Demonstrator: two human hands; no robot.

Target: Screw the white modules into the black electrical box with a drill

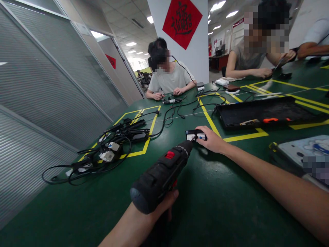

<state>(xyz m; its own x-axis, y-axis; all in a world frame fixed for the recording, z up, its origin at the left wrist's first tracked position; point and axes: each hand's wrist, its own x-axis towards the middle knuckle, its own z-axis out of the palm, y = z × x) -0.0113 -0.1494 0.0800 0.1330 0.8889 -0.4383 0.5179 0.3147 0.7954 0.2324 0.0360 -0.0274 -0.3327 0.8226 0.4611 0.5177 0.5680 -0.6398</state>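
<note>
My left hand [164, 206] is wrapped round the handle of a black power drill [161, 175] with a red switch; its nose points at a small black and white device [195, 134] lying on the green table [218, 206]. My right hand [212, 139] reaches in from the right, its fingers closed on that small device and holding it against the table. The drill's tip touches or nearly touches the device.
A tangle of black cables and adapters [113, 147] lies inside a yellow-taped square at the left. A black tray [267, 113] sits at the right. One person [169, 77] works across the table, another person [257, 51] at the far right. A printed pad [305, 151] lies by my right arm.
</note>
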